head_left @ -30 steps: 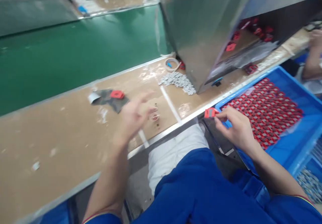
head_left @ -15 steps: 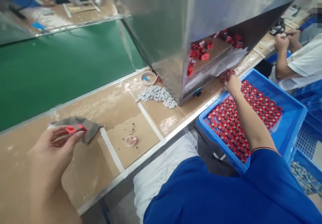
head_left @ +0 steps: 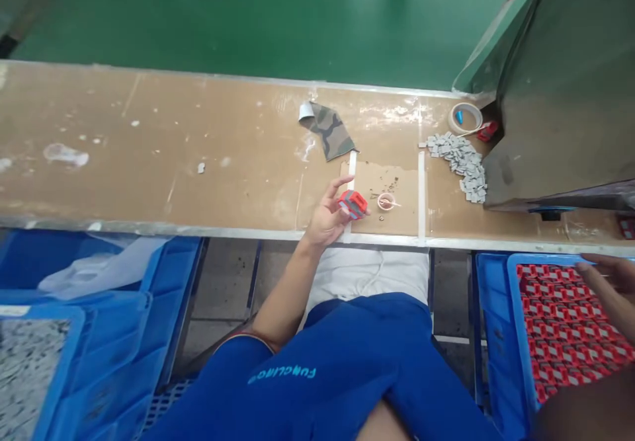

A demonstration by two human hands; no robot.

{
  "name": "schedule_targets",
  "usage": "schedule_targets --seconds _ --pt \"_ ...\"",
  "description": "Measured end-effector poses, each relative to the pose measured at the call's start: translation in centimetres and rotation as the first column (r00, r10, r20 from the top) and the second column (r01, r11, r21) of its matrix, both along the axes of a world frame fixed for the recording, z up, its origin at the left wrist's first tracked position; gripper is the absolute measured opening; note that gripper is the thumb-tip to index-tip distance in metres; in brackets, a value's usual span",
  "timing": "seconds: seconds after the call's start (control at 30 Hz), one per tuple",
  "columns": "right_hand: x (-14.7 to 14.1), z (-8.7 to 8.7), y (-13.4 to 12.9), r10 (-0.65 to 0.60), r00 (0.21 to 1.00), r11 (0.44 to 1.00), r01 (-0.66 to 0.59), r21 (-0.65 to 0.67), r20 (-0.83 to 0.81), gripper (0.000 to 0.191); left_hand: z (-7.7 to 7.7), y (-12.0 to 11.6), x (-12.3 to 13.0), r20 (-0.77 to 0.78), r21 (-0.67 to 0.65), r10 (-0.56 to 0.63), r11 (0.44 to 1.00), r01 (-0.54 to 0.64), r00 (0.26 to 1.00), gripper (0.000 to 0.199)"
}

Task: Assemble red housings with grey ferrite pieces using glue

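My left hand (head_left: 325,221) is closed around a small red-and-grey plastic part (head_left: 353,204), held just over the front of the bench. Beside it stands a small round cup (head_left: 385,201) with a thin stick in it and tiny bits scattered about. Behind lies a camouflage cloth piece (head_left: 332,130). At the right edge, my right hand (head_left: 612,289) is over the blue crate (head_left: 513,309) of red parts (head_left: 565,312) in rows. Its fingers are stretched apart with nothing visible between them, though part of the hand is cut off by the frame.
Grey flat pieces (head_left: 461,163) lie in a heap by a metal housing (head_left: 560,123). A tape roll (head_left: 465,118) with a blue tip inside sits behind them. Blue crates (head_left: 119,335) are stacked at the left. A green belt (head_left: 278,24) runs beyond the bench (head_left: 223,157).
My view has swung left and down. My left hand still holds the red-and-grey part, now near the small cup. The right hand has moved from the bench edge back over the crate.
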State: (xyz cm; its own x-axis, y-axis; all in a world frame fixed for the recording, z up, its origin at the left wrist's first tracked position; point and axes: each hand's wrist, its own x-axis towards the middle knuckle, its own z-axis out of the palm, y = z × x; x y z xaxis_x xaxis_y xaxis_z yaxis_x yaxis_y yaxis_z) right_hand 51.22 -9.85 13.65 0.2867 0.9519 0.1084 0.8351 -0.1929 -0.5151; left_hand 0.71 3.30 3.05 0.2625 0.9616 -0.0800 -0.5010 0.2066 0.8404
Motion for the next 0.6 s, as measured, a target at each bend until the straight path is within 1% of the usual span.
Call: schedule_targets --seconds 0.03,0.07,0.1,0.13,0.17,0.2,0.27,0.33,0.37,0.43,0.5,0.6 --pt "-3.0 0.5 -0.1 0.026 1.0 0.995 -0.025 -0.101 0.009 0.024 -0.3 -0.3 0.1 0.015 0.001 -0.011 1.0 0.011 1.0 0.083" --pt "-6.0 0.7 0.2 0.092 0.995 0.988 -0.096 -0.119 -0.041 0.029 -0.5 -0.5 0.1 0.03 0.0 -0.023 1.0 0.023 0.999 0.08" --pt "-9.0 0.6 1.0 0.184 0.977 0.971 -0.197 -0.134 -0.106 0.03 -0.8 -0.8 0.1 0.045 -0.002 -0.033 0.999 0.033 0.998 0.077" --pt "-11.8 0.1 2.1 0.266 0.952 0.949 -0.286 -0.132 -0.151 0.031 -1.1 -0.9 0.1 0.06 -0.003 -0.04 0.999 0.04 0.997 0.075" --pt "-14.3 -0.6 3.4 0.326 0.93 0.928 -0.349 -0.128 -0.171 0.034 -1.4 -1.1 0.0 0.072 -0.001 -0.044 0.999 0.044 0.996 0.074" --pt "-16.5 -1.6 4.8 0.364 0.915 0.922 -0.38 -0.07 -0.175 0.034 -1.7 -1.2 -0.1 0.076 0.005 -0.049 0.999 0.049 0.996 0.073" --pt "-20.1 -4.0 7.4 0.393 0.897 0.918 -0.395 0.032 -0.203 0.036 -2.2 -1.5 -0.4 0.042 0.01 -0.053 0.999 0.053 0.998 0.069" --pt "-22.9 -6.3 9.5 0.428 0.852 0.903 -0.417 0.101 -0.303 0.04 -2.4 -1.9 -0.5 -0.046 -0.001 -0.048 0.999 0.048 0.998 0.062" --pt "-24.0 -7.2 10.3 0.438 0.831 0.899 -0.414 0.145 -0.345 0.038 -2.4 -2.1 -0.5 -0.098 -0.002 -0.038 0.999 0.038 0.994 0.059" --pt "-25.8 -8.3 11.3 0.453 0.807 0.891 -0.391 0.233 -0.378 0.029 -2.3 -2.6 -0.5 -0.187 0.033 -0.008 0.999 0.014 0.982 0.053" --pt "-27.0 -8.7 11.9 0.457 0.818 0.882 -0.365 0.298 -0.35 0.018 -2.2 -2.9 -0.4 -0.235 0.093 0.014 0.996 0.008 0.972 0.046" --pt "-27.8 -8.4 12.5 0.454 0.843 0.867 -0.344 0.36 -0.288 0.017 -2.3 -3.0 -0.4 -0.255 0.128 0.011 0.992 0.022 0.967 0.042"
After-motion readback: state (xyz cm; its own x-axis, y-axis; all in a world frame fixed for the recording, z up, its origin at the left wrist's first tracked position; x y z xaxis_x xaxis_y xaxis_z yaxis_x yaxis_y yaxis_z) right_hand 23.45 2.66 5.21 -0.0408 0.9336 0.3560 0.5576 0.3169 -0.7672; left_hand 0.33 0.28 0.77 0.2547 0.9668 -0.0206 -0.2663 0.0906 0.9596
